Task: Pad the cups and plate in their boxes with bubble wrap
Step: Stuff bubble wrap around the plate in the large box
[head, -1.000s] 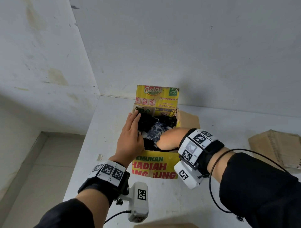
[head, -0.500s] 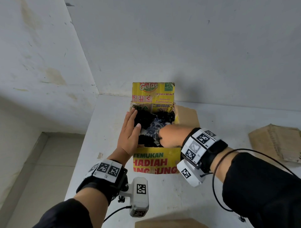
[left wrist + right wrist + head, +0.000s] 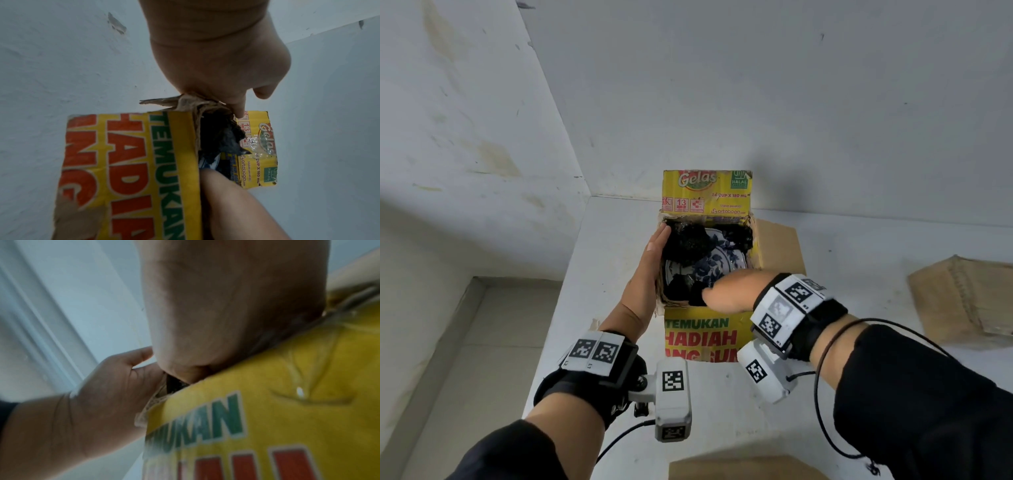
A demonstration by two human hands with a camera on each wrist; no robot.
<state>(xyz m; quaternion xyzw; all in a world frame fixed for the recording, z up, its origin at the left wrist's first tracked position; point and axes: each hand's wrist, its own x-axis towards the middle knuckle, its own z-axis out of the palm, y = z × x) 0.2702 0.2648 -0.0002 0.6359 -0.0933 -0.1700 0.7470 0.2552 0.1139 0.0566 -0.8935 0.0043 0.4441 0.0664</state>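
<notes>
From the head view, a yellow cardboard box (image 3: 705,335) stands on the white table (image 3: 859,246); a blue-and-white plate (image 3: 717,262) lies inside among black bubble wrap (image 3: 686,241). The left hand (image 3: 649,270) lies flat, fingers straight, against the box's left wall. The right hand (image 3: 729,291) reaches into the near corner, its fingers hidden.

The left wrist view shows the box's torn rim under the palm.

The right wrist view is blurred; I cannot tell the finger state.

A flattened piece of brown cardboard (image 3: 965,301) lies on the white bench (image 3: 859,253) well to the right. Another brown cardboard edge (image 3: 739,467) shows at the bench's near side. Stained white walls (image 3: 482,137) meet in a corner behind.
</notes>
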